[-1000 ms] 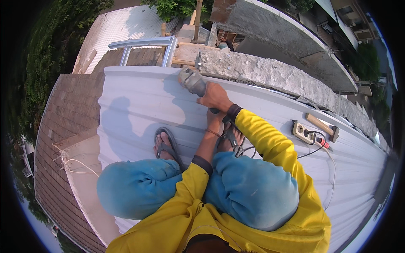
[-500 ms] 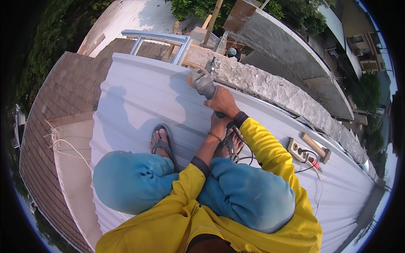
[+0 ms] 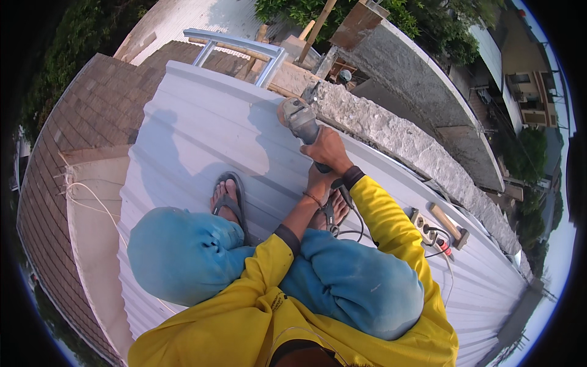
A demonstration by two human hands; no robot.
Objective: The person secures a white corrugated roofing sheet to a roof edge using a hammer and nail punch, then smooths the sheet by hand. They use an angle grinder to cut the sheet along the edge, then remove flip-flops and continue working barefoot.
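Grey angle grinder (image 3: 299, 119) sits clamped in our right hand (image 3: 327, 151), its disc end at about eleven o'clock from that hand, near the rough concrete wall (image 3: 391, 131) edging the white corrugated roof sheet (image 3: 202, 134). Our left hand (image 3: 318, 183) is closed just below, at six o'clock, apparently on the grinder's tail. We judge the cut is being lined up; next calls for a steady brace
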